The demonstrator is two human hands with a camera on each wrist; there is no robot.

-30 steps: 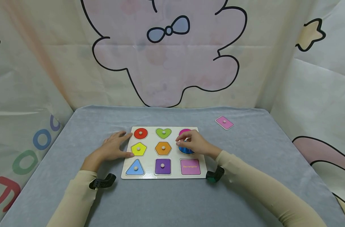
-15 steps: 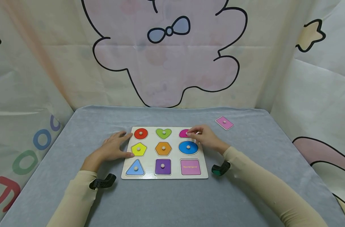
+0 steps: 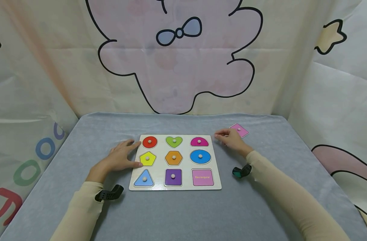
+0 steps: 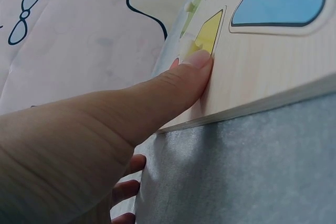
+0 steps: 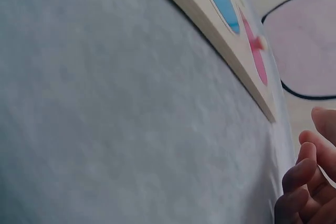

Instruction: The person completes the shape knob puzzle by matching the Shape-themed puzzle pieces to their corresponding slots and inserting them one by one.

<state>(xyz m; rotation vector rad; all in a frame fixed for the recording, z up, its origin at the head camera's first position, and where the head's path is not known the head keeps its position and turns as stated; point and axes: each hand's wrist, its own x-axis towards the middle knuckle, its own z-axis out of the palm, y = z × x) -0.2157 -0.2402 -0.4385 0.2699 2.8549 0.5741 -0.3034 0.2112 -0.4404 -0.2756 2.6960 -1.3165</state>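
Note:
A white knobbed puzzle board [image 3: 187, 172] lies flat on the blue-grey cloth. My left hand [image 3: 118, 157] rests at its left edge; in the left wrist view the thumb [image 4: 181, 82] lies on the board beside the yellow pentagon [image 4: 210, 32]. My right hand [image 3: 233, 140] is off the board's upper right corner, fingers loosely bent, nothing seen between them. Just beyond it lies a loose pink rectangle piece [image 3: 241, 130] with a small knob, its lower left part covered by the hand. At the board's lower right, the pink recess [image 3: 202, 182] labelled "Rectangular" holds no piece.
Knobbed pieces sit in the other recesses, among them a red circle [image 3: 147, 146], a green heart [image 3: 171, 143], a magenta half-circle [image 3: 195, 144] and a blue oval [image 3: 196, 160]. Printed curtains [image 3: 80, 83] stand behind and beside the cloth-covered table [image 3: 171, 214].
My right hand has moved from above the blue oval, past the magenta half-circle, rightward off the board to near the loose pink rectangle. The left hand and the board stay put.

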